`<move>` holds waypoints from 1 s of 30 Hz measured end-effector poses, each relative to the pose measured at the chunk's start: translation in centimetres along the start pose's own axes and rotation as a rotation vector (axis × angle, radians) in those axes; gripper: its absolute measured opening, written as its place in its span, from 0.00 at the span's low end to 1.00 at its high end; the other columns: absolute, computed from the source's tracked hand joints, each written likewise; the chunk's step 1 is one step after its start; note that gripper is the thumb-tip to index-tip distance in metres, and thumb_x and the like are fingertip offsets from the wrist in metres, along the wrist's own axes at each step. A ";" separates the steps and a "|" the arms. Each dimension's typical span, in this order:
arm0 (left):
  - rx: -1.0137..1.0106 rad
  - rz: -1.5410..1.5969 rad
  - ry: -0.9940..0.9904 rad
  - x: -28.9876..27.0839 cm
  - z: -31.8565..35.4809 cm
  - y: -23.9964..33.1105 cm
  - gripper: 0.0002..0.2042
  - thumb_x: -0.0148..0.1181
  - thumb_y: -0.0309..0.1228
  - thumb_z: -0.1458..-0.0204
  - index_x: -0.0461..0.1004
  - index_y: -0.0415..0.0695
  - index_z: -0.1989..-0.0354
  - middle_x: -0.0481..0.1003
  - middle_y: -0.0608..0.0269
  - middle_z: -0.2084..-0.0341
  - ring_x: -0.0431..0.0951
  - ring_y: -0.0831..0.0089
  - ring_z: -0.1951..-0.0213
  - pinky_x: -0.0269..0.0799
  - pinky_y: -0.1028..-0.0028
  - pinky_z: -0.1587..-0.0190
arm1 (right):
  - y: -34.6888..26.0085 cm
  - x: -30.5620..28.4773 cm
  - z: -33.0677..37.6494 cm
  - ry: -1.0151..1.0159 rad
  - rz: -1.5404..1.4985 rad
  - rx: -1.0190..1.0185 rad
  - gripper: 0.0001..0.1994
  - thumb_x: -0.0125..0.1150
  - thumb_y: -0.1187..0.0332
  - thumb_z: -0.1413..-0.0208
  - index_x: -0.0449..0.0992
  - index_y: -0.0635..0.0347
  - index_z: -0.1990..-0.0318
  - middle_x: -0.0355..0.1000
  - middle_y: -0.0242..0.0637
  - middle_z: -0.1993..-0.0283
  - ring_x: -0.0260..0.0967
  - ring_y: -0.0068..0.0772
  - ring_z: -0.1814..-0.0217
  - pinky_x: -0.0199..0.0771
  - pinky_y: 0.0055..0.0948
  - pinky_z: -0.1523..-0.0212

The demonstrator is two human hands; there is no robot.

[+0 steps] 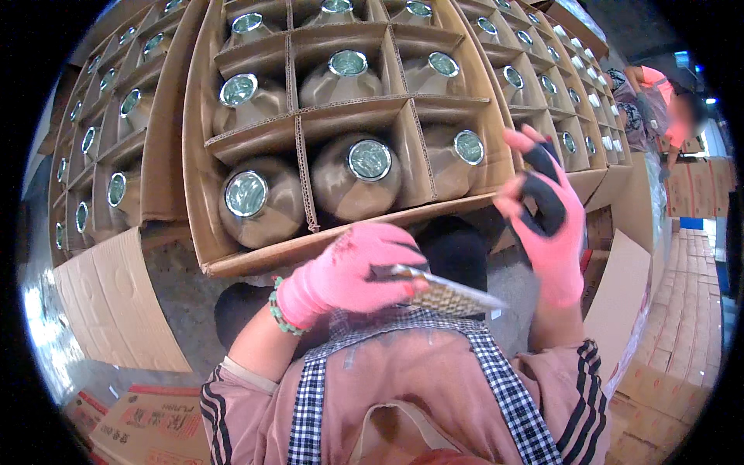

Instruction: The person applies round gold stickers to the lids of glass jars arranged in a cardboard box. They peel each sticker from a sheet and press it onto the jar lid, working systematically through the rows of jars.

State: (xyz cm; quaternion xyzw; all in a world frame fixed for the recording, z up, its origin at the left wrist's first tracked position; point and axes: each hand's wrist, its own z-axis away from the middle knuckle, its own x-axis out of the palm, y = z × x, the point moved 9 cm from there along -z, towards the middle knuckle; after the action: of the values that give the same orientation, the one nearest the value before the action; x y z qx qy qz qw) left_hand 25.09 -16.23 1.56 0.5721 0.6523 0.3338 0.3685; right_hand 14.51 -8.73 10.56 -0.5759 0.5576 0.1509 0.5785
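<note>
The person's left hand [349, 271], in a pink knitted glove with a green bead bracelet at the wrist, is raised in front of the chest with its back turned up and its fingers curled down around the near end of a flat card of small foil-coloured pieces [449, 296]. The card juts out to the right from under the fingers, tilted slightly, just above the checked apron straps [496, 372]. The right hand [546, 213], in a pink glove with black patches on palm and fingers, is held higher and further right, upright on a raised forearm, its fingers loosely spread and bent; it holds nothing and hovers at the right front corner of the nearest open cardboard carton [341, 240]. That carton is split by cardboard dividers into a grid three cells wide, and each visible cell holds one brown bottle with a round silver cap; nine bottles can be counted in its three nearest rows, among them the front middle bottle [358, 182], and more rows run on beyond the upper edge. Similar filled cartons stand on both sides. Flat printed boxes [147, 426] lie at the lower left. Another person [659, 101] in pink stands at the far right.
</note>
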 end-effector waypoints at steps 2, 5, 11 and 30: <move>0.011 0.028 -0.126 2.0 0.1 0.1 0.11 0.62 0.26 0.65 0.72 0.38 0.71 0.71 0.53 0.74 0.72 0.58 0.70 0.68 0.69 0.68 | 3.3 1.9 -0.8 -0.090 0.117 0.027 0.05 0.58 0.75 0.64 0.69 0.62 0.76 0.63 0.37 0.49 0.51 0.46 0.42 0.53 0.39 0.46; -0.021 -0.003 -0.137 2.5 0.1 -0.5 0.10 0.62 0.26 0.65 0.72 0.39 0.72 0.71 0.55 0.75 0.72 0.59 0.70 0.67 0.69 0.68 | 5.5 5.2 -0.8 -0.245 0.271 -0.067 0.05 0.58 0.74 0.64 0.69 0.61 0.77 0.61 0.38 0.48 0.50 0.49 0.42 0.52 0.40 0.45; -0.101 -0.022 -0.082 1.2 0.1 -1.3 0.09 0.62 0.28 0.64 0.73 0.40 0.73 0.72 0.54 0.75 0.72 0.60 0.70 0.68 0.69 0.66 | 6.2 9.0 -1.8 -0.442 0.659 -0.324 0.05 0.58 0.73 0.66 0.70 0.60 0.77 0.58 0.41 0.46 0.48 0.49 0.40 0.49 0.45 0.43; -0.041 0.006 0.180 -0.7 -0.2 -1.0 0.08 0.58 0.28 0.60 0.71 0.37 0.73 0.71 0.51 0.78 0.71 0.57 0.74 0.67 0.68 0.69 | -4.8 3.9 1.9 -0.171 0.159 -0.280 0.12 0.62 0.71 0.68 0.70 0.58 0.71 0.66 0.34 0.69 0.65 0.36 0.64 0.62 0.34 0.62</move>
State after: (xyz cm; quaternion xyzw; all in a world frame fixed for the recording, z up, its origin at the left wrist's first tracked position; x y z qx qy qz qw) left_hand 24.50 -17.08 0.90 0.5342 0.6739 0.3983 0.3190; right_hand 20.65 -10.38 9.22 -0.5900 0.5236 0.3210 0.5242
